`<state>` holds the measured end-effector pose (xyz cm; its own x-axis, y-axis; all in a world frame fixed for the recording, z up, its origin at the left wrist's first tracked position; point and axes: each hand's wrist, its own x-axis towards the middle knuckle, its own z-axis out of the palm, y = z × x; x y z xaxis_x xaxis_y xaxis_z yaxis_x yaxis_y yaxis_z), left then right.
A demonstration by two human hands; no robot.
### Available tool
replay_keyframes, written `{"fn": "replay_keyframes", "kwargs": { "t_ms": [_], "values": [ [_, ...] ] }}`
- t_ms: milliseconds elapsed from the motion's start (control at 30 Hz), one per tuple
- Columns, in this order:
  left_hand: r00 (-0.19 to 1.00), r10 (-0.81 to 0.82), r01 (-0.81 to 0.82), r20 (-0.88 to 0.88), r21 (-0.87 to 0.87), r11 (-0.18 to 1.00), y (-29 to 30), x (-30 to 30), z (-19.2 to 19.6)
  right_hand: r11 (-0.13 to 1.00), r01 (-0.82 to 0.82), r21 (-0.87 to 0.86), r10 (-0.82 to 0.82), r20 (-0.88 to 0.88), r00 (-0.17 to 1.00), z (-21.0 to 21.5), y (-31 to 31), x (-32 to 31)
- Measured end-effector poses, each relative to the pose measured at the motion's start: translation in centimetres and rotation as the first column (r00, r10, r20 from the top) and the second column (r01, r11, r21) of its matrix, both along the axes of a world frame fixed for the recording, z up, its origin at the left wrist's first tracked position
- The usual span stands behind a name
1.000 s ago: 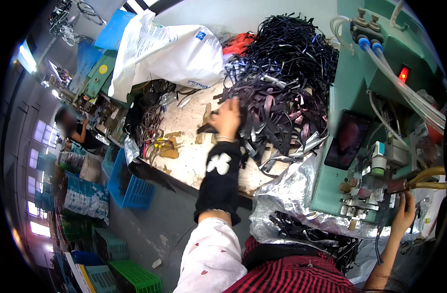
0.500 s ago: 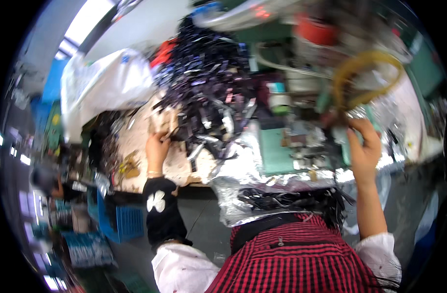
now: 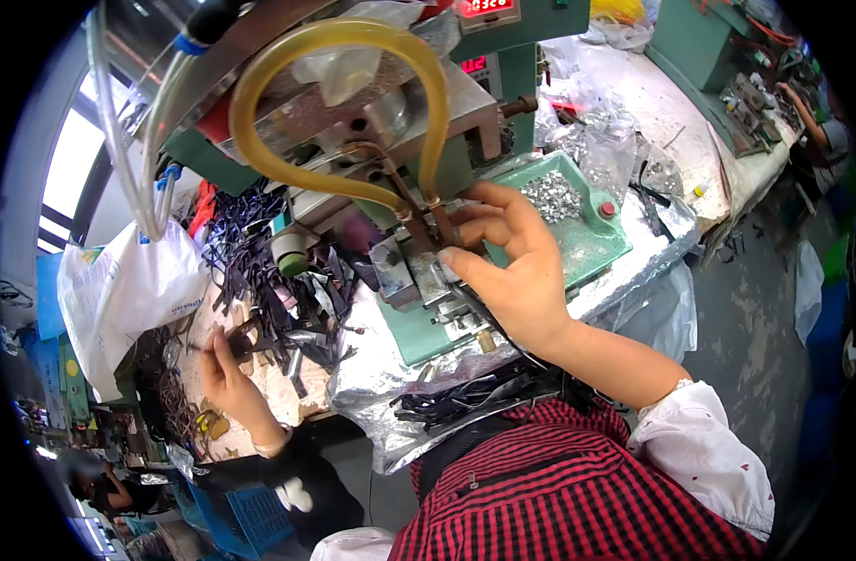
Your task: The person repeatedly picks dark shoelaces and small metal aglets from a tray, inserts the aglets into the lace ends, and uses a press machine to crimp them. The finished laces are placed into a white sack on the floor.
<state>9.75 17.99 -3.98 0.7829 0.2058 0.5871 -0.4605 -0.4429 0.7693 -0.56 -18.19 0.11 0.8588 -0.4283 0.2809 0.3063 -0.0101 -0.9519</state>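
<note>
My left hand [image 3: 230,381] is at the left over the pale worktop, its thumb and fingers closed on a dark strip [image 3: 243,344]. Beside it lies a heap of shiny black strips [image 3: 288,313]. My right hand [image 3: 521,271] reaches in at the working point of a bench machine [image 3: 400,266], under its looped yellow hose [image 3: 437,103]. Its thumb and fingers come together by the metal tip; what they hold is hidden. From below the thumb, a black strap [image 3: 484,313] runs toward my lap.
A green tray [image 3: 587,252] of small metal pieces stands right of the machine. More black strips [image 3: 484,393] lie on silver foil [image 3: 363,374] by my lap. A white plastic bag [image 3: 129,299] is at the left, above a blue basket [image 3: 250,519]. Another person [image 3: 834,140] works at far right.
The view has swung to the right, bringing the machine into the middle. My right hand is now in at the machine's tip. My left hand remains beside the black heap.
</note>
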Motion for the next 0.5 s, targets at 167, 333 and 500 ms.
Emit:
{"fn": "replay_keyframes", "kwargs": {
  "t_ms": [167,333,500],
  "values": [
    [0.778,-0.497,0.255,0.383,0.531,0.808,-13.8,-7.7,3.2,0.966,-0.255,-0.038,0.256,0.005,0.967,0.7,-1.1,-3.4],
    [0.612,-0.701,0.307,0.367,0.706,0.638,-21.4,-8.0,2.9,0.997,-0.039,-0.068,0.031,-0.106,0.994,-4.2,-7.8,-0.9],
    [0.563,-0.708,0.277,0.426,0.71,0.647,-21.3,-7.1,1.5,0.944,0.299,-0.138,-0.306,-0.034,0.951,-8.4,-14.1,-0.4]
  ]
}}
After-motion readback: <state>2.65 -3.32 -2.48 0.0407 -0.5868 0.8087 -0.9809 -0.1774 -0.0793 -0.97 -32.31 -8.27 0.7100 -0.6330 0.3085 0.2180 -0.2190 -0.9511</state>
